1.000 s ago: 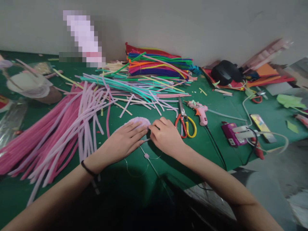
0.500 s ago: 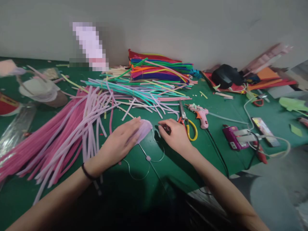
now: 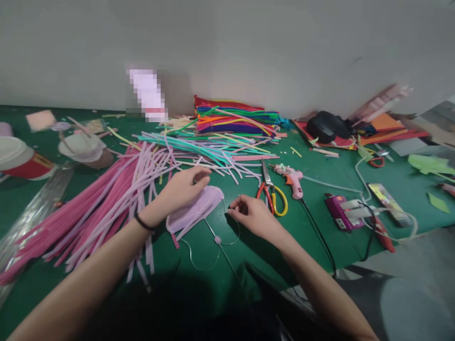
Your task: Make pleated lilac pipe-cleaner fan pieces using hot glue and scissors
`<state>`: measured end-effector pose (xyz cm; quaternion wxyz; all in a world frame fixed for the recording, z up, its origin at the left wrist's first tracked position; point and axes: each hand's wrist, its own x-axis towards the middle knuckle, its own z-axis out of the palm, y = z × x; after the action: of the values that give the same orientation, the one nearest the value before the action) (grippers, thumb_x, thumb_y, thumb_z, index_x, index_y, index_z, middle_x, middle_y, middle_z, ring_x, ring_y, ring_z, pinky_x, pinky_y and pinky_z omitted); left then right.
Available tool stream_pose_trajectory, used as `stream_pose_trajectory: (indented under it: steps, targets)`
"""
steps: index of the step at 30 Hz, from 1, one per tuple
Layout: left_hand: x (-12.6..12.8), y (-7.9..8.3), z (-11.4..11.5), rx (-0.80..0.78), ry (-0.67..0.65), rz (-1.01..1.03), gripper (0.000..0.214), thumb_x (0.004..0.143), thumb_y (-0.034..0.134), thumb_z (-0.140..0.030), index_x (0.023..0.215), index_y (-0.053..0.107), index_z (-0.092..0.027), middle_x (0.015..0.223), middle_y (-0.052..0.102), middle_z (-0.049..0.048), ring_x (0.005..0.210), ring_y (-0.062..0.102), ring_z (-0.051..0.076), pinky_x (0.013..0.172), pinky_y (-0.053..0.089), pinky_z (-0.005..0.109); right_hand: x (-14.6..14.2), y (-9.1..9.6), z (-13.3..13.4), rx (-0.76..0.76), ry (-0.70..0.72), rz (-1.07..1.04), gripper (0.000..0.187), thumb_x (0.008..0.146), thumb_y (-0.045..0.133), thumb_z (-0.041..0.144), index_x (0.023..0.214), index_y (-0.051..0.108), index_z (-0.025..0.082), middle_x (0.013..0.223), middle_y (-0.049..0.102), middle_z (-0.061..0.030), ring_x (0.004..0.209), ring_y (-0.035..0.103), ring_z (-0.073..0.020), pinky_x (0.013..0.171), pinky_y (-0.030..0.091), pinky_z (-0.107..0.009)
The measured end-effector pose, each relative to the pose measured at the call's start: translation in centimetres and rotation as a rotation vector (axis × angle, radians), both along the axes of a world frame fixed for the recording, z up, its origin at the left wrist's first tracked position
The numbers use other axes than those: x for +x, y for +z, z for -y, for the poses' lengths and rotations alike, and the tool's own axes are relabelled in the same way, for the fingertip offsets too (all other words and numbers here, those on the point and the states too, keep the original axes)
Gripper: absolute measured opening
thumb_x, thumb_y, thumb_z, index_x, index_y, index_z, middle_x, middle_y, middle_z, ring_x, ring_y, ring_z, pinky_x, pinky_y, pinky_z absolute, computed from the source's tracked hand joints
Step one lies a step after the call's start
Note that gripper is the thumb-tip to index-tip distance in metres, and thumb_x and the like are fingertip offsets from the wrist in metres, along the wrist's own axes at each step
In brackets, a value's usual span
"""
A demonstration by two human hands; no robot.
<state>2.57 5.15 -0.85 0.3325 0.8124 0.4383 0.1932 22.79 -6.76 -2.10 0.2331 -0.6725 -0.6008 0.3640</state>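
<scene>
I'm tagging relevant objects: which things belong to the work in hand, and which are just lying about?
Likely in the work, by nearness or matching colour:
- lilac piece
- thin rod
- lilac strips
- perhaps scissors, glue gun

Apparently lying about:
- red-and-white cup
- black object

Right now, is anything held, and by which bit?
The left hand isn't clearly holding the lilac piece; I can't tell if the right hand pinches the wire.

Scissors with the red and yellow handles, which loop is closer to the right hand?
The red loop, beside the right hand; the yellow loop is farther off, on the side toward the pink glue gun.
</scene>
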Motion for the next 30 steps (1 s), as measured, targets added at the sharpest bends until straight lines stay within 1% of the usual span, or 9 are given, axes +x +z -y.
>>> stream_pose_trajectory:
  steps: [3,6,9,12,15,18,21,25,30]
  targets:
    - [0.9,0.3,-0.9,-0.016,-0.194,-0.122,0.035,0.084,0.054,-0.04,0.107,0.068,-0.019,0.11,0.073,0.0071,0.098,0.068,0.025,0.087,0.051,0.034,0.1,-0.2,0.0,0.049,-0.03,0.023,0.01,0.083,0.063,0.026,0.086,0.068,0.017,0.069,0.065,0.0002,0.061,0.056,-0.012,0.057,0.038,-0.025]
    - [1.1,0.5,-1.0,0.067,-0.349,-0.231,0.041,0.075,0.061,-0.028,0.114,0.066,-0.019,0.118,0.07,0.0083,0.108,0.064,0.026,0.092,0.048,0.036,0.4,-0.5,0.1,0.042,-0.023,0.0,0.013,0.083,0.063,0.028,0.087,0.07,0.018,0.068,0.064,0.0009,0.061,0.055,-0.0121,0.057,0.038,-0.024]
    - [1.1,0.3,-0.9,0.128,-0.33,-0.348,0.053,0.069,0.065,-0.023,0.121,0.063,-0.019,0.114,0.071,0.0093,0.107,0.063,0.03,0.089,0.047,0.039,0.6,-0.8,0.1,0.024,-0.002,-0.022,0.015,0.083,0.063,0.029,0.089,0.07,0.017,0.069,0.064,0.0009,0.061,0.055,-0.012,0.057,0.039,-0.024]
    - [1.1,0.1,-1.3,0.095,-0.26,-0.387,0.05,0.068,0.067,-0.027,0.118,0.064,-0.02,0.099,0.072,0.007,0.094,0.066,0.028,0.079,0.047,0.035,0.6,-0.7,0.1,0.054,-0.002,-0.025,0.014,0.083,0.063,0.028,0.089,0.07,0.018,0.069,0.065,0.0009,0.061,0.056,-0.0121,0.057,0.039,-0.024]
    - [0.7,0.4,-1.9,-0.043,-0.253,-0.293,0.037,0.069,0.069,-0.039,0.1,0.068,-0.019,0.086,0.069,0.0039,0.079,0.065,0.023,0.068,0.045,0.029,0.7,-0.4,0.2,0.076,-0.019,-0.055,0.015,0.084,0.062,0.028,0.09,0.071,0.018,0.07,0.066,0.0004,0.062,0.057,-0.0125,0.058,0.04,-0.025]
    - [-0.2,1.1,-2.6,-0.239,-0.262,-0.103,0.033,0.072,0.069,-0.05,0.083,0.069,-0.019,0.073,0.064,0.0017,0.067,0.059,0.018,0.058,0.042,0.026,1.4,-0.1,0.3,0.104,-0.024,-0.126,0.019,0.087,0.06,0.032,0.095,0.071,0.018,0.075,0.068,-0.0009,0.065,0.06,-0.0135,0.061,0.045,-0.026]
    - [-1.3,1.7,-3.2,-0.378,-0.15,0.157,0.033,0.077,0.068,-0.052,0.08,0.067,-0.019,0.07,0.06,0.0004,0.06,0.054,0.013,0.052,0.038,0.023,2.7,0.6,0.4,0.111,0.015,-0.212,0.029,0.09,0.058,0.04,0.108,0.068,0.02,0.093,0.072,-0.005,0.077,0.064,-0.0159,0.067,0.05,-0.029]
    - [-2.8,1.5,-3.8,-0.492,0.079,0.407,0.033,0.07,0.078,-0.047,0.08,0.066,-0.018,0.07,0.059,-0.0005,0.056,0.052,0.01,0.048,0.037,0.02,5.1,2.2,0.9,0.158,-0.033,-0.295,0.039,0.092,0.058,0.046,0.124,0.061,0.024,0.121,0.067,-0.0079,0.106,0.064,-0.0197,0.088,0.053,-0.035]
    - [-3.9,1.1,-4.4,-0.516,0.307,0.691,0.027,0.069,0.081,-0.036,0.076,0.063,-0.017,0.068,0.061,-0.0017,0.058,0.056,0.009,0.054,0.045,0.018,6.4,3.5,1.0,0.338,-0.253,-0.291,0.033,0.09,0.06,0.047,0.113,0.066,0.024,0.114,0.07,-0.0072,0.106,0.065,-0.0217,0.09,0.053,-0.036]
